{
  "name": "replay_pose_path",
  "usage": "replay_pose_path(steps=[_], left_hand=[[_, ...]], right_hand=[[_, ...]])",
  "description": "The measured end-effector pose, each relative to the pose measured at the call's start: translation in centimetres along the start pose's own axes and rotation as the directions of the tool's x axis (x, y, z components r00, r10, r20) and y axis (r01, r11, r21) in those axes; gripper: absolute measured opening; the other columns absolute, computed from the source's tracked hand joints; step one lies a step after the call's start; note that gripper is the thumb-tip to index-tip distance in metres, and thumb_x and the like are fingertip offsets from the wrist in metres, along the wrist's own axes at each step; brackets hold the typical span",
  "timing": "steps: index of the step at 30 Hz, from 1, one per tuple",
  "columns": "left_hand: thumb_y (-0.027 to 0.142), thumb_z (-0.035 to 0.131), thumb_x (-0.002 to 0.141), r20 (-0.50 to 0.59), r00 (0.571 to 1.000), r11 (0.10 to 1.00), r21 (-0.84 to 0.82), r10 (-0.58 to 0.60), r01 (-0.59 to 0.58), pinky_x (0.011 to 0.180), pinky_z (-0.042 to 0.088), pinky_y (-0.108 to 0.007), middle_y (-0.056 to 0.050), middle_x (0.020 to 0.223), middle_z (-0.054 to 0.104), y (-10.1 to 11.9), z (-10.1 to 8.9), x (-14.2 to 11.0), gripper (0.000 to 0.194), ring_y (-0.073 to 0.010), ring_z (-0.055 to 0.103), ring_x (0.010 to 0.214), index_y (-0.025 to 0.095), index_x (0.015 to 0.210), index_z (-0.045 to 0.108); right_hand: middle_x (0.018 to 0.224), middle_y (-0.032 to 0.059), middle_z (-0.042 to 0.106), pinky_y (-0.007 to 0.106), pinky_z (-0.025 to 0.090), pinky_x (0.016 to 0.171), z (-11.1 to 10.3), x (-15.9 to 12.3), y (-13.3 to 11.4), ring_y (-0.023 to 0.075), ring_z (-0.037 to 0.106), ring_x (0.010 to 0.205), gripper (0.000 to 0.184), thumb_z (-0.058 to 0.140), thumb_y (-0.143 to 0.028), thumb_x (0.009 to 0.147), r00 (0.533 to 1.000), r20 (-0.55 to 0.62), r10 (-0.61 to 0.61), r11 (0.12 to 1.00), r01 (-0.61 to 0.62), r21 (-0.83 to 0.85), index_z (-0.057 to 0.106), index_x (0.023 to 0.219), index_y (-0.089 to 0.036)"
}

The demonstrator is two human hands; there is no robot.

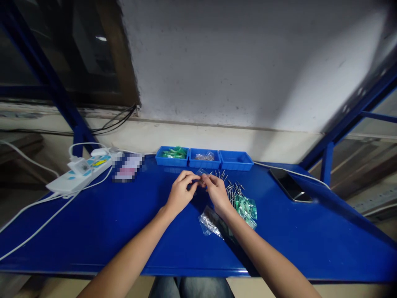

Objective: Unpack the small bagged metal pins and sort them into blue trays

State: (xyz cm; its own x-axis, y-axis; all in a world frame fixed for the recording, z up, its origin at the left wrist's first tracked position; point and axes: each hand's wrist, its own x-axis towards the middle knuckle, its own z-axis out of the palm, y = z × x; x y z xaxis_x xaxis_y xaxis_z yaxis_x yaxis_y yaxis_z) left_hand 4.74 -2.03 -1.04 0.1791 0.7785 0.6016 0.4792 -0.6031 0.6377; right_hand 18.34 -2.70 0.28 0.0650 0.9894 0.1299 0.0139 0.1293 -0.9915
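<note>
My left hand point(181, 191) and my right hand point(216, 191) meet above the middle of the blue table, fingertips nearly touching. Between them is a small clear plastic bag point(201, 171), pinched by thumb and fingers of both hands; its contents are too small to make out. Beside and beyond my right hand lies a loose pile of thin metal rods point(235, 189), perhaps bits. Green-printed plastic packets point(246, 209) lie against that pile, to the right of my right wrist. Under my right wrist are clear plastic bags point(211, 221), partly hidden by the arm.
Three blue trays stand along the wall: one with green packets point(175, 153), one with clear bags point(204, 156), and a right-hand tray point(236, 166). A dark phone point(290, 185) lies right. A white power strip point(79, 176) with cables and a blurred-out item point(127, 167) are left.
</note>
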Motion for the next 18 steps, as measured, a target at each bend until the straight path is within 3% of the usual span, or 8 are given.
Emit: replay_pose_path(steps=[4, 12, 18], left_hand=[[0.017, 0.052, 0.081, 0.033, 0.999, 1.000, -0.014, 0.011, -0.011, 0.066, 0.049, -0.024, -0.006, 0.099, 0.056, 0.50, -0.15, 0.01, 0.019, -0.0135, 0.057, 0.080, 0.021, 0.096, 0.064], [0.033, 0.048, 0.087, 0.002, 0.997, 0.997, -0.005, -0.083, 0.083, 0.062, 0.043, -0.023, -0.004, 0.087, 0.060, 0.43, -0.26, 0.21, 0.022, -0.0137, 0.057, 0.074, 0.018, 0.087, 0.064], [0.047, 0.038, 0.089, 0.016, 0.954, 0.951, -0.075, -0.300, 0.301, 0.060, 0.040, -0.024, -0.003, 0.066, 0.063, -0.01, -0.32, 0.36, 0.044, -0.0155, 0.058, 0.063, 0.016, 0.071, 0.064]], right_hand=[[0.062, 0.0004, 0.060, 0.025, 0.038, 0.057, -0.17, 0.27, 0.61, 0.0137, 0.049, 0.056, 0.031, 0.054, -0.045, 0.077, 0.995, -0.044, -0.091, 0.994, 0.087, -0.068, 0.065, 0.076, -0.016], [0.069, 0.0024, 0.064, 0.026, 0.038, 0.058, -0.32, 0.10, 0.73, 0.0150, 0.052, 0.060, 0.033, 0.047, -0.040, 0.083, 0.981, -0.003, -0.194, 0.946, 0.186, -0.266, 0.068, 0.085, -0.015], [0.080, 0.0043, 0.067, 0.027, 0.040, 0.063, -0.20, -0.10, 0.90, 0.0161, 0.056, 0.067, 0.028, 0.046, -0.034, 0.086, 0.957, 0.016, -0.289, 0.889, 0.274, -0.366, 0.069, 0.086, -0.017]])
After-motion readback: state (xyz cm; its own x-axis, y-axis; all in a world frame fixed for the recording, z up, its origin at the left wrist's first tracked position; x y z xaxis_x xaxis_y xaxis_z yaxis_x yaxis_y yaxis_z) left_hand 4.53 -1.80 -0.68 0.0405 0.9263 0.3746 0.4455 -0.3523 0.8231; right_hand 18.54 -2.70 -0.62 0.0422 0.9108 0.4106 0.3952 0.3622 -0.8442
